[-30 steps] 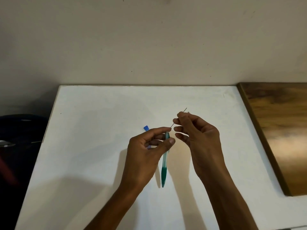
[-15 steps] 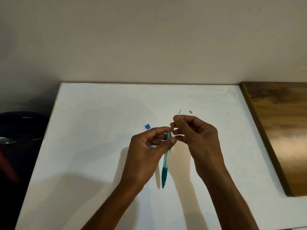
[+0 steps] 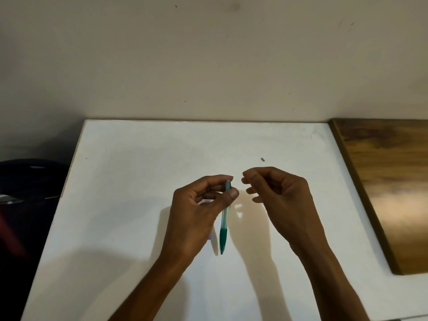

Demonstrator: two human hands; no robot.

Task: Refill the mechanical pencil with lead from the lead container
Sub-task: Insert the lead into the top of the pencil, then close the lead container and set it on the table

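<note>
My left hand (image 3: 196, 212) pinches the top end of a green translucent mechanical pencil (image 3: 224, 225) between thumb and fingers; the pencil hangs nearly upright, tip down, just above the white table (image 3: 129, 186). Its top end is uncapped. My right hand (image 3: 284, 200) hovers a short gap to the right of the pencil's top, fingers loosely curled and apart, with no lead visible in it. A pale bluish sliver of the lead container (image 3: 210, 237) peeks out from behind my left hand; the rest is hidden. A tiny grey pencil cap (image 3: 262, 159) lies on the table beyond my right hand.
A brown wooden board (image 3: 393, 181) adjoins the table's right edge. A dark object (image 3: 27, 193) sits below the table's left edge. A plain wall stands right behind the table's far edge.
The thin lead that my right hand held at the pencil's top has gone out of sight. My right hand has pulled away to the right and loosened. The left hand keeps the pencil steady.
</note>
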